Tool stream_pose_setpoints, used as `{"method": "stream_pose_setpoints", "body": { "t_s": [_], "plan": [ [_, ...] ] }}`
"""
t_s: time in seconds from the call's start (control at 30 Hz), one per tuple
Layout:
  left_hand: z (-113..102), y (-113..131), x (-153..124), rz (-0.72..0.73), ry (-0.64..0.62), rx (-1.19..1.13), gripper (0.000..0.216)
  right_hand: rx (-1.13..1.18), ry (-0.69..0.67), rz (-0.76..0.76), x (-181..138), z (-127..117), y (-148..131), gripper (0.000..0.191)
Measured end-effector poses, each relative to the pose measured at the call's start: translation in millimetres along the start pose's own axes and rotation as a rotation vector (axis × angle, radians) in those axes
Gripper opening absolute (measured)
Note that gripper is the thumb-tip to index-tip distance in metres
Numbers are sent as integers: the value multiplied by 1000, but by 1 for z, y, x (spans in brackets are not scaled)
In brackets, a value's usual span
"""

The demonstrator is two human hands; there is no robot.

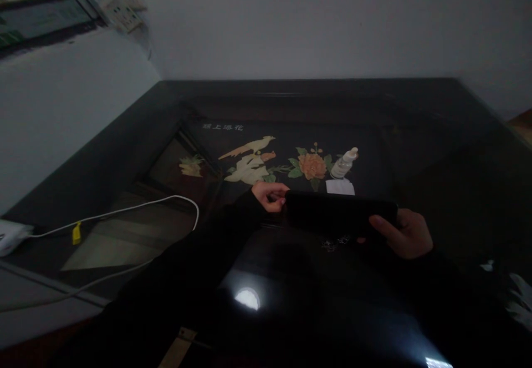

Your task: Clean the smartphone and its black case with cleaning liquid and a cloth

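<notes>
I hold a black rectangular object (332,213), flat and phone-like, between my two hands above the glossy dark worktop (291,279), near the middle of the head view. My left hand (270,197) is curled, thumb and fingers pinching the object's left end. My right hand (409,234) grips the right end, its thumb lying across the face turned towards me. The scene is dim, so I cannot tell any detail on that face.

Just beyond the object, a small white bottle (341,167) with a pale cap stands on the worktop, and a white piece (340,186), perhaps folded paper, lies in front of it. Beside the bottle, the worktop's decoration shows an orange flower (313,165) and, farther left, a long-tailed bird (249,146) on pale rock. At the left, a white cable (137,206) with a yellow tag (76,233) runs from a white block (14,237). Wall sockets (122,14) sit at upper left, near a window (45,16).
</notes>
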State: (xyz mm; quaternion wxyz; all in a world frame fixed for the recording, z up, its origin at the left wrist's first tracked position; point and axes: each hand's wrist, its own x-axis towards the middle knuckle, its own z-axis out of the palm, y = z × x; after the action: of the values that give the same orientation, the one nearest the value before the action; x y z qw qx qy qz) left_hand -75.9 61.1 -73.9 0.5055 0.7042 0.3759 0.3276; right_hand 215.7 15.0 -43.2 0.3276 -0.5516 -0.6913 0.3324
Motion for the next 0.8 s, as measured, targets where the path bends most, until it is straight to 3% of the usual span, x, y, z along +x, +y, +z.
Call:
{"method": "stream_pose_setpoints", "body": {
  "t_s": [0.2, 0.37, 0.63, 0.7, 0.8],
  "plan": [
    [2, 3, -2, -13, 40, -45, 22, -102, 25, -83, 4, -3, 7, 45],
    [2, -5, 2, -18, -5, -105, 26, -146, -29, -127, 6, -9, 18, 42],
    [2, -10, 1, -51, -69, -220, 27, -74, -8, -129, 4, -8, 11, 44],
    [1, -9, 0, -63, -83, -247, 33, -7, -9, -96, 4, -7, 10, 44],
    [1, -8, -1, -90, -102, -287, 42, 200, -17, 71, 3, 0, 6, 40]
  ]
}}
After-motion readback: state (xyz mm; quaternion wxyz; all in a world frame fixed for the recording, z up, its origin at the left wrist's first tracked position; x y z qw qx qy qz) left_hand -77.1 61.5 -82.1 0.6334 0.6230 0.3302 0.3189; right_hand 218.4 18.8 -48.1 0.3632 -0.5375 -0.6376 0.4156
